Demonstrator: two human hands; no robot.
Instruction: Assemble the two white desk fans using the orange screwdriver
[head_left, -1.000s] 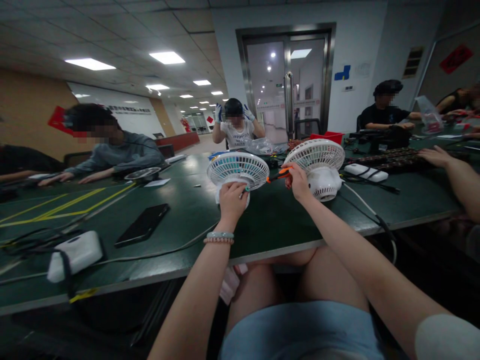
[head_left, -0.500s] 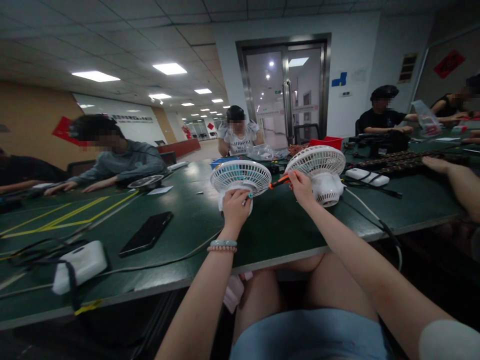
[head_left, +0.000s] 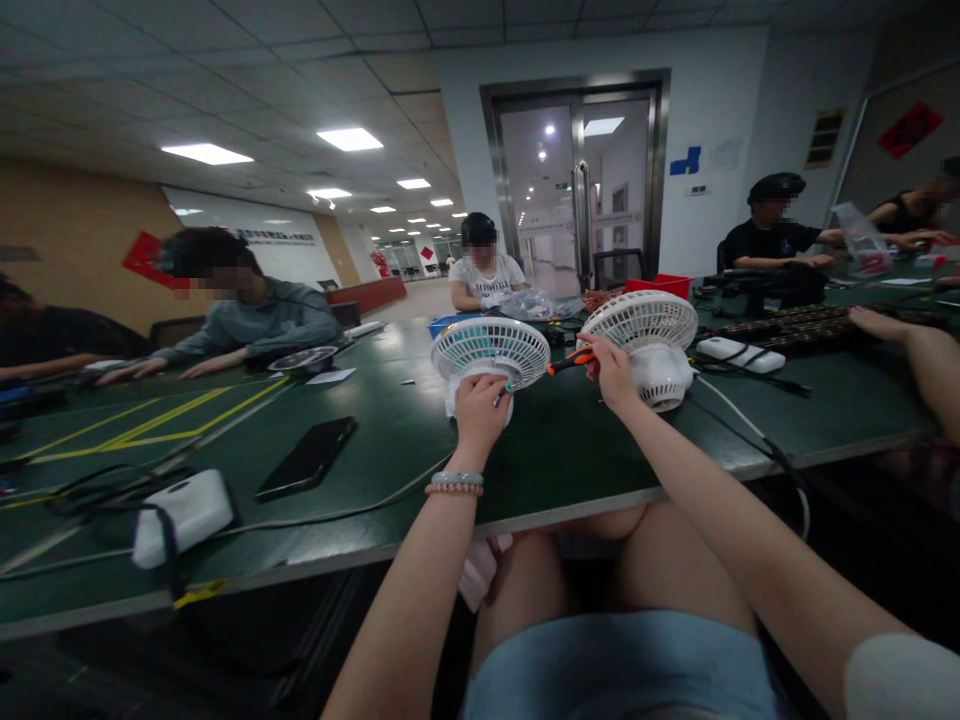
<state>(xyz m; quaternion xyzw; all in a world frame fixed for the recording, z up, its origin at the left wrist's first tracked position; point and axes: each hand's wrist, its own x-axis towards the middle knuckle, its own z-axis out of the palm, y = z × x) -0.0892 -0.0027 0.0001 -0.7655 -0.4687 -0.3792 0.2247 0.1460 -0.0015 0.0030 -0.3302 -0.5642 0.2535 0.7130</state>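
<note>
My right hand (head_left: 613,372) is closed round the orange-and-black handle of a screwdriver (head_left: 571,361), its index finger stretched along it. The thin shaft points left towards my left hand (head_left: 480,405). That hand is closed, pinching a small teal piece (head_left: 508,387) by the screwdriver's tip; its kind is too small to tell. Behind my left hand stands a white fan (head_left: 491,345) with a round slatted grille, its base partly hidden by the hand. A second white fan (head_left: 640,318) stands behind my right hand, its motor housing towards me.
A black phone (head_left: 306,458) and a white power adapter (head_left: 184,517) with cables lie on the green table (head_left: 405,440) to the left. Another white adapter (head_left: 741,354) lies at right. A red bin (head_left: 660,286) and plastic bags (head_left: 529,304) are at the back. Several people sit around.
The view has shifted slightly, moving everything a little to the right. My hands keep nearly the same hold. The person opposite has lowered their arms towards the plastic bags.
</note>
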